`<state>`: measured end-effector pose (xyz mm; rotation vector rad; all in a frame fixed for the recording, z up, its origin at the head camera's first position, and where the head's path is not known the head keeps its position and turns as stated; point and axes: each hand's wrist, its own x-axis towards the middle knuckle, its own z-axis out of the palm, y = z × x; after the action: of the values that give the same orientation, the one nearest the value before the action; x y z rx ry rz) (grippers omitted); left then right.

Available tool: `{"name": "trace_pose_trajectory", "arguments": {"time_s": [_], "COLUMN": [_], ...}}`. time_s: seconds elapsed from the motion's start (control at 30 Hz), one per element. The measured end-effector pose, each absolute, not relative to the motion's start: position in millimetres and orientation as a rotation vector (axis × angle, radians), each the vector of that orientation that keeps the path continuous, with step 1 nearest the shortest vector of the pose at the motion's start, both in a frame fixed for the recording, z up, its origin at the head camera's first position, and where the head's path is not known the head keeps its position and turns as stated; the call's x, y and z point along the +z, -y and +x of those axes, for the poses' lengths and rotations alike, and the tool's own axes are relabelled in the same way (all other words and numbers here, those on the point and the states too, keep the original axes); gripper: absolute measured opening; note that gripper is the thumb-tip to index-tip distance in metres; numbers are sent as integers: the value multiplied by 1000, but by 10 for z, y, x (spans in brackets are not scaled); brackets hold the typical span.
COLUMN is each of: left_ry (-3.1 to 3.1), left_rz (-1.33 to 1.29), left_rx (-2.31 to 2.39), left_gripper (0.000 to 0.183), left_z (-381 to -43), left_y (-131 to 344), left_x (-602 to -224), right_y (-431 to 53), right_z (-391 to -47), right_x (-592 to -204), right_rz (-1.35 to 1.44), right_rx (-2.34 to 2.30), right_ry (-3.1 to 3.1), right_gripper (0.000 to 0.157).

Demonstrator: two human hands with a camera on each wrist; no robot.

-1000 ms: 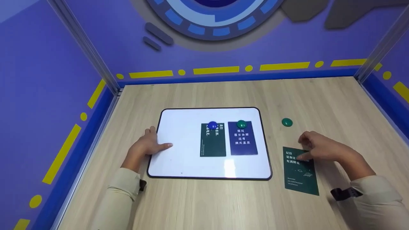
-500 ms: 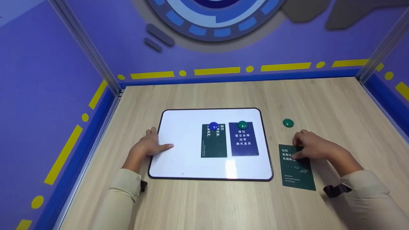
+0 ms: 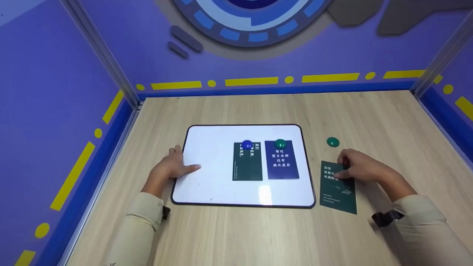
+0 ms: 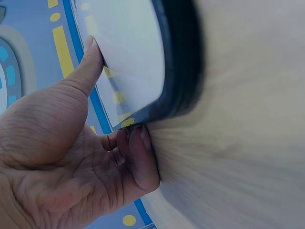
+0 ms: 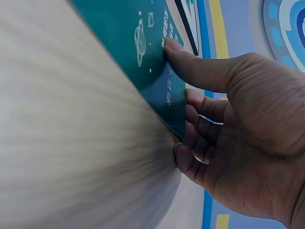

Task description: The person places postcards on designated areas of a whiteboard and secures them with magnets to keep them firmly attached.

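My left hand (image 3: 170, 166) grips the left edge of a small whiteboard (image 3: 207, 147) with a black rim. Its thumb lies on the white face, and in the left wrist view the other fingers (image 4: 143, 164) curl at the rim. To the board's right, my right hand (image 3: 364, 167) pinches the upper right part of a dark green card (image 3: 336, 195) with white text and planet drawings. In the right wrist view the thumb (image 5: 190, 67) presses on the printed face while the curled fingers are behind the card, partly hidden by it. The card's near end slants over the table.
On the whiteboard, a blue round magnet (image 3: 247, 145) sits on a green card (image 3: 247, 168), and a green round magnet (image 3: 281, 143) on a dark blue card (image 3: 282, 171). A loose green magnet (image 3: 333, 142) lies beyond my right hand. Purple walls (image 3: 118, 48) enclose the wooden table (image 3: 236, 236).
My right hand has moved left and slightly away from me, bringing the green card closer to the whiteboard's right edge. My left hand has stayed on the board.
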<state>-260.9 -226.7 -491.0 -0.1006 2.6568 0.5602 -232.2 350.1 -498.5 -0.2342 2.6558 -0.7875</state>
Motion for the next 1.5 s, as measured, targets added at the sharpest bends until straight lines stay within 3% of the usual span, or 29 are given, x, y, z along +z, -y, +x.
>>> {"name": "trace_pose_trajectory", "arguments": {"time_s": [1.5], "left_ry": [-2654], "left_rz": [-119], "left_rx": [560], "left_gripper": [120], "left_z": [-2623], "left_y": [2289], "left_x": [-4942], "right_y": [-3517], "right_z": [-2363], "right_x": [-4992], "right_rz": [-209], "right_rx": [-783], "right_ry": [-2652], "right_gripper": [39]}}
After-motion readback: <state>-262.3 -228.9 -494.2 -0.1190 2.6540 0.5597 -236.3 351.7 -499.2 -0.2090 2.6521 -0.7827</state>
